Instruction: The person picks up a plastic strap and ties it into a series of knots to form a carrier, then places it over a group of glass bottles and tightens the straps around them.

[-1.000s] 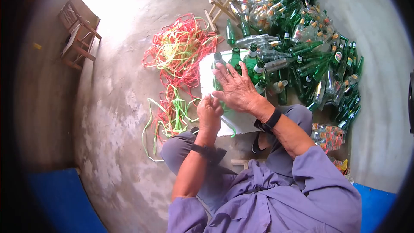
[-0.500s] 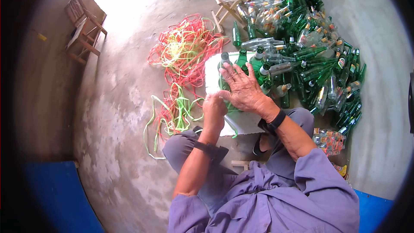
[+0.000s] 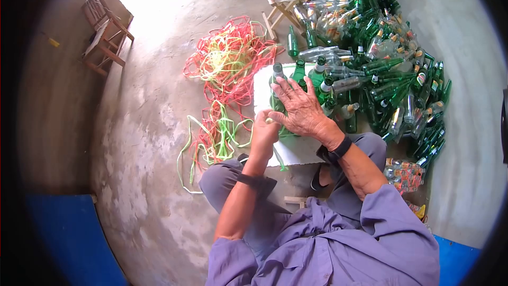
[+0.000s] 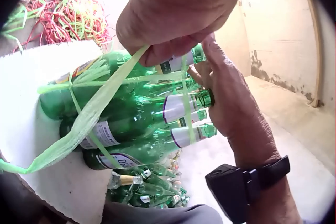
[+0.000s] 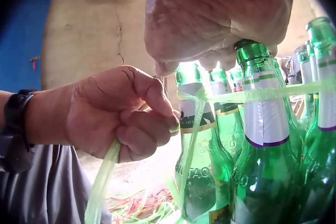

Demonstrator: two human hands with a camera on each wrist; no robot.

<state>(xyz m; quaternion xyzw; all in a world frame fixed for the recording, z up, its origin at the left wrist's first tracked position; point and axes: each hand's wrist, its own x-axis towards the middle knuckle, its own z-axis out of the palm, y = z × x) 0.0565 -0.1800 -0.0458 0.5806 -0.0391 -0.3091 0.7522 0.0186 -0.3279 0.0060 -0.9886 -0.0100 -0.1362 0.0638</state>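
Observation:
Green bottles (image 4: 126, 108) (image 5: 260, 171) stand grouped on a white board (image 3: 296, 153), with light green strap (image 4: 89, 113) (image 5: 262, 94) running round their necks and bodies. The left hand (image 3: 264, 132) (image 5: 126, 113) has its fingers curled round the strap beside the bottle necks, and a length of it hangs below the fist. Spread over the tops of the bottles, the right hand (image 3: 301, 108) (image 4: 231, 92) rests on the necks with its fingers extended. Its fingertips are partly hidden behind the bottle tops in the left wrist view.
A tangle of red and green strap (image 3: 227, 58) lies on the floor left of the board. Loose bottles (image 3: 381, 74) are heaped at the right. A wooden folding stool (image 3: 283, 0) stands behind, a wooden chair (image 3: 106, 37) at far left, and wrapped bottles (image 3: 405, 175) near the right knee.
The head view has shifted slightly, moving the scene a little to the right. The left hand has turned slightly beside the bottles; the right hand stays on their tops.

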